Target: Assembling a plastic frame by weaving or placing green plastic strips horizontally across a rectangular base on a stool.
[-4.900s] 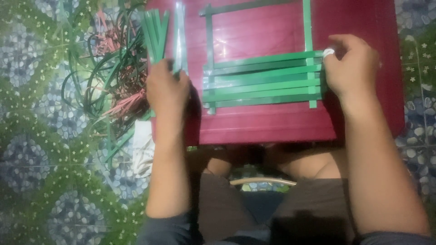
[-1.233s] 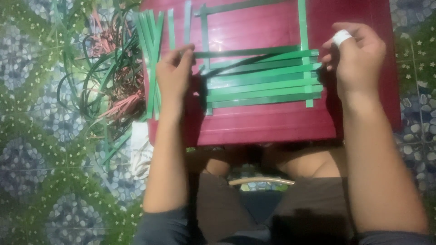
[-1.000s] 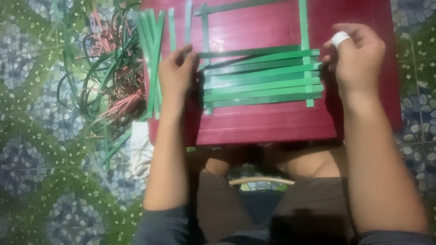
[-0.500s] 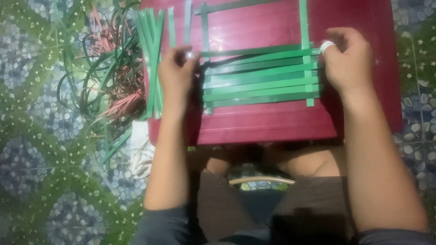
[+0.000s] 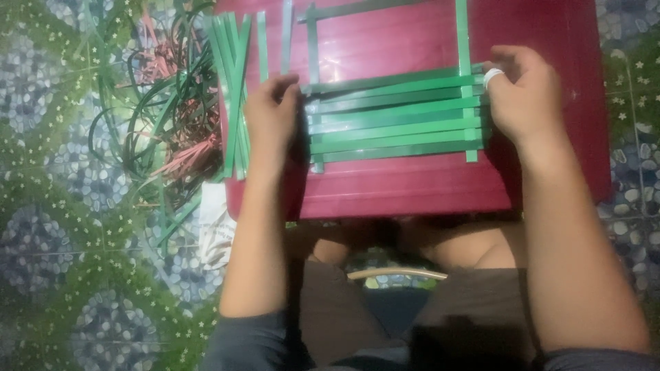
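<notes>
**Hands at both ends of a green strip weave on a red board**

Hand pose. The left hand (image 5: 271, 113) lies palm down on the red board (image 5: 412, 185), fingers together and pointing toward the far edge, fingertips pressed on the left ends of the horizontal green strips (image 5: 395, 113). The right hand (image 5: 522, 93) rests at the right ends of the same strips, fingers curled and closed on the strip ends beside the right vertical strip (image 5: 464, 62); a white ring (or band) shows on one finger. Both forearms run back toward the near edge of the board.

Change from earlier views. About a second ago the topmost horizontal strip lay slanted and apart from the stack, and the right hand sat higher with fingers looser. The strip now lies nearly parallel with the others, packed close, and the right hand has come down onto the ends.

Edges and room. The weave sits in the middle of the board, crossed by a left vertical strip (image 5: 313, 69) and the right one. A bundle of loose green strips (image 5: 234, 89) lies along the board's left edge, just beside the left hand. Bare board remains along the near edge and the right edge. A tangle of green and pink strips (image 5: 165, 130) lies on the patterned floor (image 5: 62, 240), beyond the left edge.
</notes>
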